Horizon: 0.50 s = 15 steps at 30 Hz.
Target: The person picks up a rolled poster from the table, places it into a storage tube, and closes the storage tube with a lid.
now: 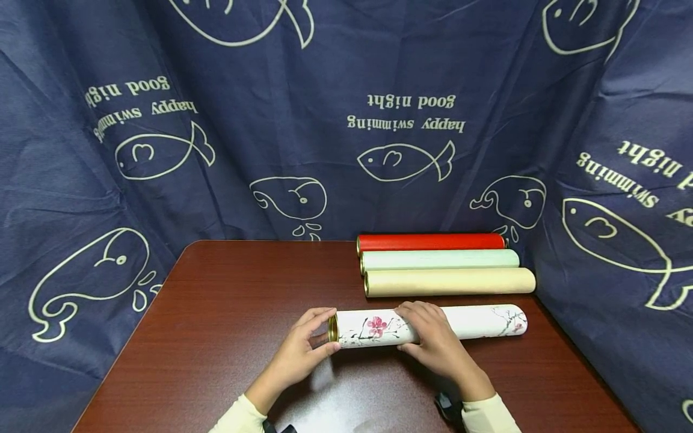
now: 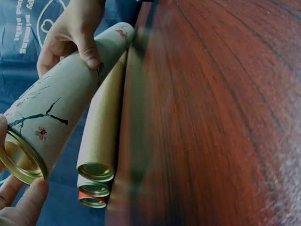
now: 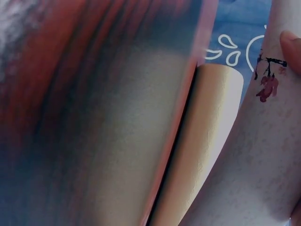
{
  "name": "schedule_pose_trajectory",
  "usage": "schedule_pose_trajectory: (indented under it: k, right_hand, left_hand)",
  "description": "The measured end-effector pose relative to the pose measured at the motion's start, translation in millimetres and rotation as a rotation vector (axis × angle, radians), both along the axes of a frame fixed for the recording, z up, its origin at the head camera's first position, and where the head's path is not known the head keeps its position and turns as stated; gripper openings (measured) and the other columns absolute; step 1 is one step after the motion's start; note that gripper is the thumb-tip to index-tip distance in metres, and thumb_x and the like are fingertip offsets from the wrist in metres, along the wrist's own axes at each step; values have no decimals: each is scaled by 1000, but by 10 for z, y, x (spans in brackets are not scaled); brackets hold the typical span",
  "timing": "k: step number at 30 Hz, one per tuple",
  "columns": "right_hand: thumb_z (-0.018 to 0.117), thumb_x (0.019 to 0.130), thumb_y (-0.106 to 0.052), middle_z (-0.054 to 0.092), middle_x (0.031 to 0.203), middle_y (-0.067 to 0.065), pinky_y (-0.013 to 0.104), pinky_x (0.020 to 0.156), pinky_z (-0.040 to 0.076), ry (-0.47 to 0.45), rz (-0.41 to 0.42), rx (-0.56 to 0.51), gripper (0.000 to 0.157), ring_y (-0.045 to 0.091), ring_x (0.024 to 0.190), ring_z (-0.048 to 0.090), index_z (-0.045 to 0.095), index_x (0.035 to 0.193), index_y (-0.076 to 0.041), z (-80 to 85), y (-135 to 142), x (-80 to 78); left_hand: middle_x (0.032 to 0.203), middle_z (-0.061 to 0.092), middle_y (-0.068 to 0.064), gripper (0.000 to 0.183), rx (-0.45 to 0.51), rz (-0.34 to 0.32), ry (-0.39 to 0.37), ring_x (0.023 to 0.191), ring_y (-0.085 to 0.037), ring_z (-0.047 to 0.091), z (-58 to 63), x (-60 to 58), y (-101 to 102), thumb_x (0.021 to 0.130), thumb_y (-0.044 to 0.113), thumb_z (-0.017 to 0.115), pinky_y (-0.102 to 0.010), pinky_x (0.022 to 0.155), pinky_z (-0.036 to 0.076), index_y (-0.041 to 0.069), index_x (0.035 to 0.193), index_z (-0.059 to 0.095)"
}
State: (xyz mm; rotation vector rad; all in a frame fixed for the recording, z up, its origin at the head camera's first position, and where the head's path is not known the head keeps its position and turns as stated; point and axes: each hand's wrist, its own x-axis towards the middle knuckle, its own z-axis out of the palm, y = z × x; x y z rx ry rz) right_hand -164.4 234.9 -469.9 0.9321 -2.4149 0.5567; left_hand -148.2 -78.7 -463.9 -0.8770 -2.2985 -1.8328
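A white cardboard tube (image 1: 482,322) with pink blossoms and dark branches lies crosswise in front of the person, held in both hands. My left hand (image 1: 296,350) pinches its left end, thumb on the near side and fingers on the far side. In the left wrist view that end has a gold metal rim (image 2: 40,170) with the thumb and fingers around it. My right hand (image 1: 433,338) grips the tube near its middle from above, thumb on the near side. The right wrist view shows the white tube (image 3: 244,165) close up, with only bits of fingers at the edge.
Behind the white tube lie a cream tube (image 1: 449,282), a pale green tube (image 1: 441,260) and a red tube (image 1: 433,242), side by side at the back right of the brown wooden table (image 1: 243,288). A dark blue curtain (image 1: 325,132) with fish drawings surrounds the table.
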Motion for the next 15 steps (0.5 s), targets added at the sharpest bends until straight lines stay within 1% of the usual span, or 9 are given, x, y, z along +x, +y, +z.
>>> schedule_pose_trajectory:
  k: [3, 8, 12, 15]
  right_hand:
    - [94, 57, -20, 63, 123, 7, 50, 99, 36, 13, -2, -3, 74, 31, 115, 56, 63, 124, -9, 0, 10, 7]
    - [94, 56, -18, 64, 123, 7, 50, 99, 35, 15, -4, -22, 75, 30, 115, 56, 63, 123, -9, 1, 29, 20]
    - [94, 56, -18, 64, 123, 6, 49, 99, 35, 13, 5, -16, 75, 29, 116, 56, 63, 124, -10, -2, 24, 23]
    - [93, 57, -19, 64, 123, 6, 49, 98, 36, 20, 10, -7, 74, 30, 115, 56, 63, 124, -10, -3, 23, 27]
  left_hand:
    - [135, 50, -17, 62, 9, -19, 4, 125, -36, 50, -7, -10, -2, 83, 2, 78, -36, 93, 52, -2, 139, 52]
    - [137, 48, -12, 61, -7, -71, 25, 128, -35, 48, -36, -28, -27, 89, 12, 75, -36, 95, 50, 0, 143, 48]
    - [138, 46, -10, 62, -21, -90, 26, 130, -36, 46, -42, -15, -69, 91, 13, 73, -35, 96, 50, -2, 144, 46]
    - [137, 46, -13, 62, -9, -108, 26, 128, -37, 48, -43, -13, -76, 90, 12, 73, -34, 96, 50, -4, 143, 46]
